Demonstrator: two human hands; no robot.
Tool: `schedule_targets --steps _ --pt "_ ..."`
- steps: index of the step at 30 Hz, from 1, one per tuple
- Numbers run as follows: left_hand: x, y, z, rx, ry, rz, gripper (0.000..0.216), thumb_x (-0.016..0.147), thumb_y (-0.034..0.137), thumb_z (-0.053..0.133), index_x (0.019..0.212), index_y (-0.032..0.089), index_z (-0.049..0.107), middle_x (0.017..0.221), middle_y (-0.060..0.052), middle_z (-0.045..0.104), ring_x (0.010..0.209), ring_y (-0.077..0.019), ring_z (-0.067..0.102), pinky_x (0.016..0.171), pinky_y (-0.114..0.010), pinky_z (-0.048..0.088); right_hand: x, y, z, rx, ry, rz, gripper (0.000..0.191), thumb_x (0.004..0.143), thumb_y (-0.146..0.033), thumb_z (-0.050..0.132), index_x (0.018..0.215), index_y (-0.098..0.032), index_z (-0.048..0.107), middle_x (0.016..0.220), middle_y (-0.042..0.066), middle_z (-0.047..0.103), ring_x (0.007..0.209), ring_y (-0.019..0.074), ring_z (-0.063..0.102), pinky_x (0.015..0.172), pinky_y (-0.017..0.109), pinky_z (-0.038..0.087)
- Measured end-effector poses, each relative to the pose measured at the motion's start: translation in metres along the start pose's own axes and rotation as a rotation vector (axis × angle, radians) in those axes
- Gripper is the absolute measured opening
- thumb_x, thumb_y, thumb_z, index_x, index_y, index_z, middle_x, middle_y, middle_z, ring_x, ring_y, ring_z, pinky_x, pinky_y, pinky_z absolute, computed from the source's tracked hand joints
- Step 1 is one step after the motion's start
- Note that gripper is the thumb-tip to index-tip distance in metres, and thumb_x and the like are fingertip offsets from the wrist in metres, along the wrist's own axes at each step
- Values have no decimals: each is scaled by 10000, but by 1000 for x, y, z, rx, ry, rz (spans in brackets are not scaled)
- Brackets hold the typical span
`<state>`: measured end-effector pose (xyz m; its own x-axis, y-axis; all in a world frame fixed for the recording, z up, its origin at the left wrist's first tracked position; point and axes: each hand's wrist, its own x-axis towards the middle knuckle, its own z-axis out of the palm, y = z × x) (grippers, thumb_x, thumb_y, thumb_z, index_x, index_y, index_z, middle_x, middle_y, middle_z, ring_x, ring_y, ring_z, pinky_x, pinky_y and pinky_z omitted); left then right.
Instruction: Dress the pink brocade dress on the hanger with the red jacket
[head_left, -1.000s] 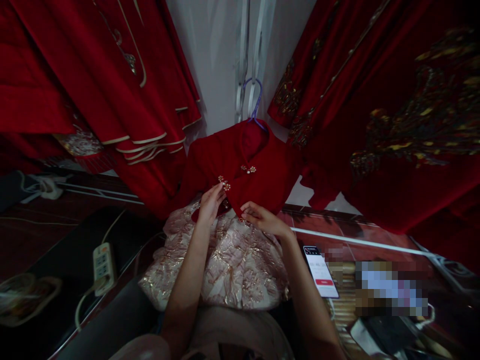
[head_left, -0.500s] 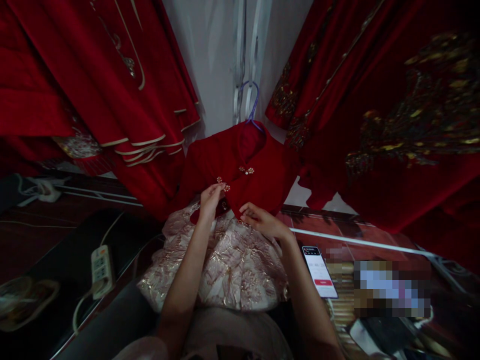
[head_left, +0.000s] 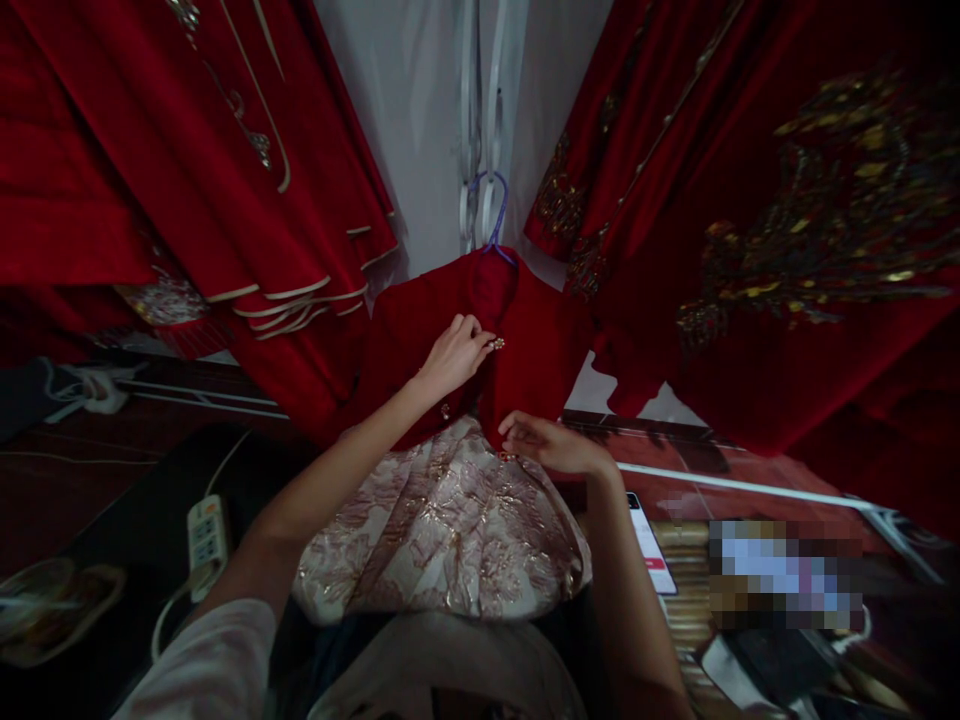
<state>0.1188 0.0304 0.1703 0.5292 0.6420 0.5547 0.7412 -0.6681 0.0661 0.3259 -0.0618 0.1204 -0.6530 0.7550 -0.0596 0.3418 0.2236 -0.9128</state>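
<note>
A red jacket [head_left: 536, 350] hangs on a purple hanger [head_left: 496, 205] in front of me, its front parted at the bottom. My left hand [head_left: 456, 352] reaches across the chest, with thumb and fingers pinched at a gold jewelled clasp [head_left: 499, 343] below the collar. Lower down, my right hand [head_left: 551, 442] has its fingers curled around the bottom front edge of the jacket. Another small clasp [head_left: 445, 411] shows on the left panel. Below the jacket, a pale pink and gold brocade skirt [head_left: 442, 520] spreads over my lap.
Red embroidered garments hang at left [head_left: 300, 200] and right [head_left: 750, 350]. A power strip [head_left: 208, 540] lies on a black surface at left. To the right, a phone [head_left: 651, 550] rests on a slatted bamboo seat [head_left: 690, 590]. A white rack bar [head_left: 735, 483] runs behind it.
My left hand has moved up and right from the lower clasp to the upper one. My right hand has shifted slightly right, and the jacket front now parts over the skirt.
</note>
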Motion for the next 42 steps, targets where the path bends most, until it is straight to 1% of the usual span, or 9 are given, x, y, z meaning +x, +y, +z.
schedule_targets --steps 8,15,23,27,30,32,34,38,42 --pt "22 -6 -8 -194 -67 170 169 810 215 559 937 141 641 1042 -142 601 1134 -302 482 1093 -523 252 3 6 1 14 4 -39 171 892 -340 530 972 -189 520 783 -6 540 709 111 495 649 260 435" --pt "23 -13 -7 -718 -80 -48 118 680 180 659 774 250 646 669 -11 596 870 -218 598 1155 -507 229 6 9 0 16 41 -32 199 864 -343 573 985 -192 524 800 -1 561 734 118 523 675 273 458" --pt "16 -25 -8 -553 88 36 65 733 230 623 773 272 651 583 27 558 679 -171 598 1128 -484 301 12 4 6 69 99 24 260 834 -381 621 996 -182 576 901 47 631 825 141 586 776 331 506" --pt "16 -20 -8 -495 97 1 100 773 296 599 805 225 660 667 -33 599 825 -222 612 1161 -521 192 26 -12 -7 41 357 -62 268 831 -423 610 947 -183 577 970 72 641 880 157 600 855 359 496" --pt "14 -11 -4 -347 81 -69 299 820 236 513 1063 124 646 873 -130 646 1050 -303 567 1154 -570 113 60 -33 -14 77 694 -169 356 831 -488 584 1015 -188 529 1092 102 621 997 171 598 964 368 463" --pt "12 -5 -2 -219 101 -124 415 841 178 435 1224 97 571 1060 -179 629 1185 -337 489 1145 -591 91 90 -48 -14 129 809 -222 484 871 -546 486 1175 -170 453 1252 147 552 1160 187 546 1040 372 415" --pt "8 -4 -3 -127 117 -151 497 843 149 410 1334 147 494 1250 -173 563 1284 -342 402 1145 -602 66 117 -59 -8 111 782 -158 656 874 -612 428 1312 -129 355 1376 192 450 1308 232 432 1100 418 343" --pt "-2 -18 -21 40 174 -197 593 847 145 416 1432 231 372 1449 -132 409 1372 -343 287 1139 -620 68 140 -59 -1 -39 989 136 1055 758 -755 475 1430 -7 158 1476 322 214 1428 393 151 1133 563 170" --pt "-7 -59 -55 190 149 -379 609 851 113 366 1455 165 314 1401 -208 438 1298 -338 405 1066 -531 306 123 -34 -22 -203 1204 145 975 799 -752 398 1392 4 234 1377 357 328 1355 414 292 1082 571 235"
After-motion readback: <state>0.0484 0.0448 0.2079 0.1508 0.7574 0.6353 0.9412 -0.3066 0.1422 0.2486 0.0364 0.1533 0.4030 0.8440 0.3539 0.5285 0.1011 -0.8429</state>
